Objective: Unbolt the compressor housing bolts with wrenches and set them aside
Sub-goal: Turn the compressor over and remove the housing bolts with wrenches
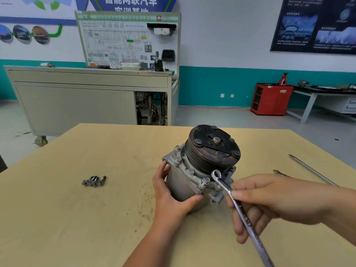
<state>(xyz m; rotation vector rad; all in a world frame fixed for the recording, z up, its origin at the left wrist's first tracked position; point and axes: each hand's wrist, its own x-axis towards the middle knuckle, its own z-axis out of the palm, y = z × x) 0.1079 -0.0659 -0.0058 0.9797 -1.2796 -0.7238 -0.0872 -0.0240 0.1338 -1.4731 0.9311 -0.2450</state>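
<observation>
Grey cast metal, the compressor (179,186) stands pulley uppermost near the middle of the tan tabletop (96,218). The left hand (169,195) wraps its body, thumb across the front and fingers round the far side, steadying it. The right hand (269,199) grips the shank of a wrench (241,213), whose ring end hangs just beside a flange bolt (205,181) at the front of the housing. The ring looks empty and not yet seated on the head.

Several more bolts show round the flange, while a small heap of removed bolts (94,181) lies well apart to the left, so the job appears partway through, between bolts. The next move likely calls for dropping the ring squarely over that head, then swinging the handle while the left hand resists the twist.

The near right of the tabletop gives open room for the swing. A spare wrench (279,172) and a long thin rod (312,170) lie farther right, toward that edge, and a wide stroke could knock them. The pulley (214,145) overhangs the flange, so the ring probably has to come in under its rim.
</observation>
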